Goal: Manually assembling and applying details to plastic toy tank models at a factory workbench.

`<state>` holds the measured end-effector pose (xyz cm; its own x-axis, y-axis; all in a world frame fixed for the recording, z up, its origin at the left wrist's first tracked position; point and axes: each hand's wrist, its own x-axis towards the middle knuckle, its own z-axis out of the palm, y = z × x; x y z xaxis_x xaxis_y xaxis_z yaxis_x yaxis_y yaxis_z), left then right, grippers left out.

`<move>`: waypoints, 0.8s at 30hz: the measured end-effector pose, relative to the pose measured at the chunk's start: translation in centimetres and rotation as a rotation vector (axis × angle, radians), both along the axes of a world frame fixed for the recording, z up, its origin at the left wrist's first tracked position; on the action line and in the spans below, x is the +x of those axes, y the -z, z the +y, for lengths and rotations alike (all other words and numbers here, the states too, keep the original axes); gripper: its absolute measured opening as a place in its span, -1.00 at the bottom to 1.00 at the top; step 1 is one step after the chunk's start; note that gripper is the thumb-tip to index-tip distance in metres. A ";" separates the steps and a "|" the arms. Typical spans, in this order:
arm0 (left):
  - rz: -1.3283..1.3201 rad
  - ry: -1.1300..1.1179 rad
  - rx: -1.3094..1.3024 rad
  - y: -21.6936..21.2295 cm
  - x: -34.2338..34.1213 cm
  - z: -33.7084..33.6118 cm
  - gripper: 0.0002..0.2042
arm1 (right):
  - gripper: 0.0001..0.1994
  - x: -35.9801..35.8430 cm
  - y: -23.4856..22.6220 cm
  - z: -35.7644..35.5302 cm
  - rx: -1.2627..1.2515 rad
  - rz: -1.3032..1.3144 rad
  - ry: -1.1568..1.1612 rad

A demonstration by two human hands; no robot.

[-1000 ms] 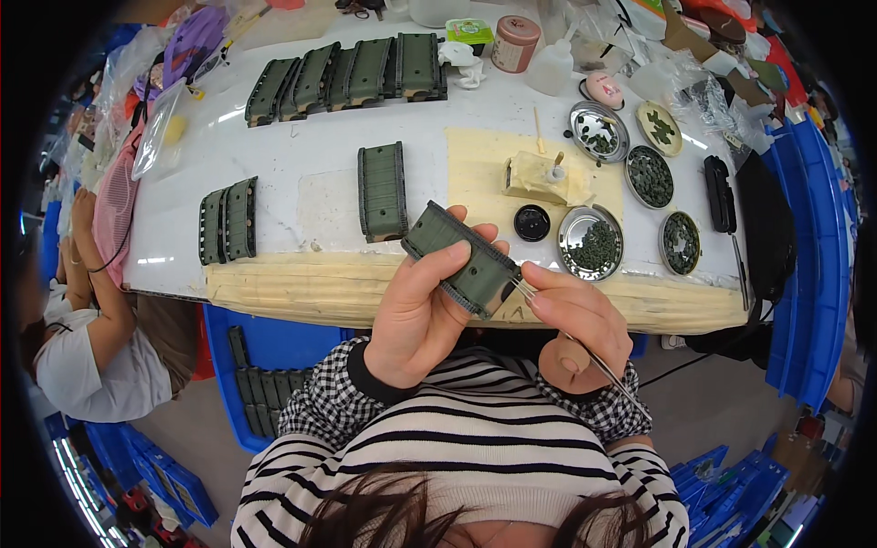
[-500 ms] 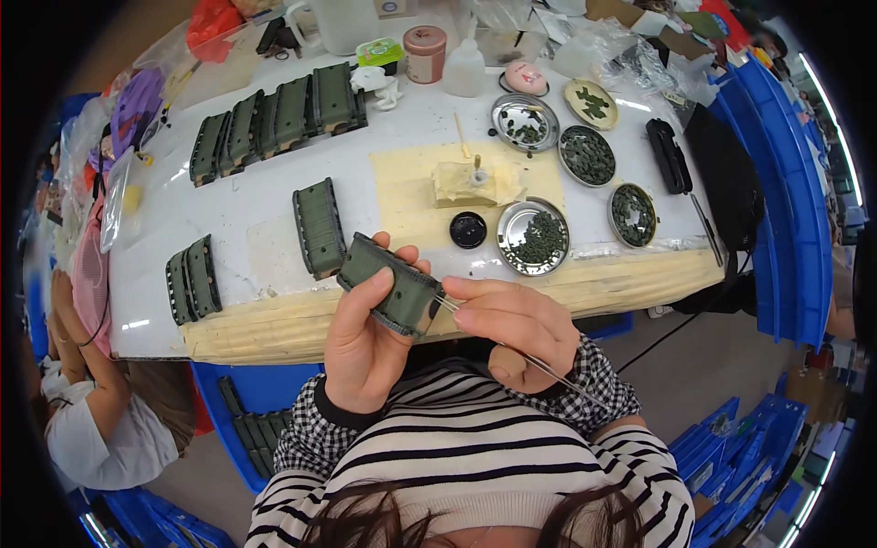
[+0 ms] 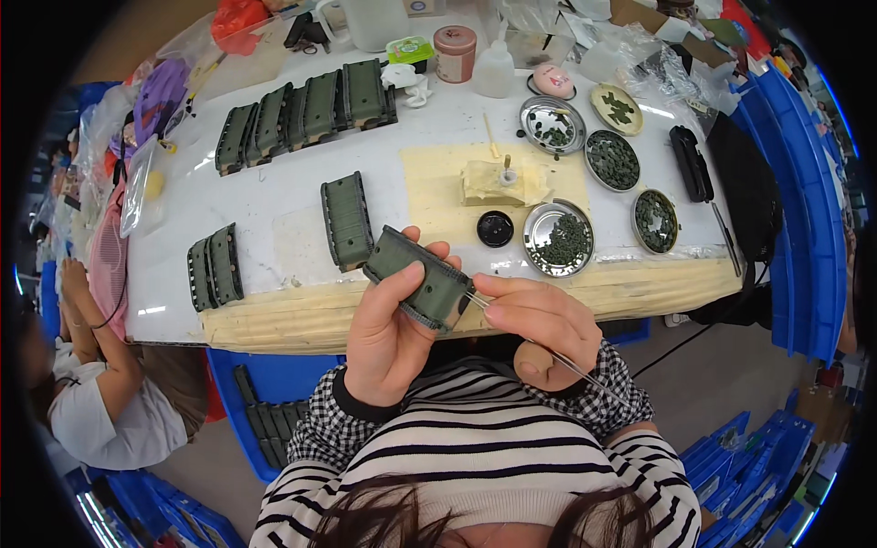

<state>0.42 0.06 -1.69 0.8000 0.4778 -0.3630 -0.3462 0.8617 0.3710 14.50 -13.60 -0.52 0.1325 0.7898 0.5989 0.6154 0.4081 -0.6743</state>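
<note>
My left hand [image 3: 388,333] is closed round a dark green curved plastic panel [image 3: 422,281] with ridged black edges, the thumb lying on its face. In my right hand [image 3: 553,324] is a pair of metal tweezers [image 3: 574,367], pinched near the tips. These tips meet the panel's right end, where a tan patch shows; whether they grip a small part there I cannot tell. Just beyond the left hand a similar green panel [image 3: 346,221] lies on the table. Right of the held panel stands a steel dish [image 3: 541,260] of small dark green pieces, beside a round black lid [image 3: 494,229].
More green panels [image 3: 315,108] stand in a row at the back left, and a pair [image 3: 222,265] lies at left. Several dishes of small parts [image 3: 612,161] sit at right. A tape-wrapped block [image 3: 489,186] holds an upright pin. At far left another person's arm [image 3: 105,315] rests near the table.
The whole scene has shifted a little to the right in the picture, as the view turned. Both hands keep their hold, with the tweezers still at the panel's right end.
</note>
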 end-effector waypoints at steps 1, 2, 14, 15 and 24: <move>0.011 0.001 0.001 0.1 0.0 0.0 -0.60 | -0.58 -0.1 0.1 0.0 0.004 -0.002 0.004; 0.013 0.006 0.005 0.2 -0.1 0.1 -0.59 | -0.59 -0.1 0.0 0.0 -0.006 0.004 0.004; 0.016 -0.038 0.034 -0.2 0.0 -0.2 -0.59 | -0.61 -0.4 0.1 0.3 0.006 -0.016 0.032; 0.009 -0.033 0.034 -0.1 0.0 -0.1 -0.58 | -0.62 -0.5 0.2 0.3 0.011 -0.018 0.036; -0.001 -0.070 0.007 -0.1 0.2 -0.8 -0.62 | -0.70 -1.3 1.0 0.4 0.052 -0.088 0.131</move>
<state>0.64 -0.71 -1.56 0.7648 0.5349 -0.3591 -0.4057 0.8328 0.3765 13.16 -13.23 -1.51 0.1770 0.7369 0.6524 0.7215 0.3537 -0.5953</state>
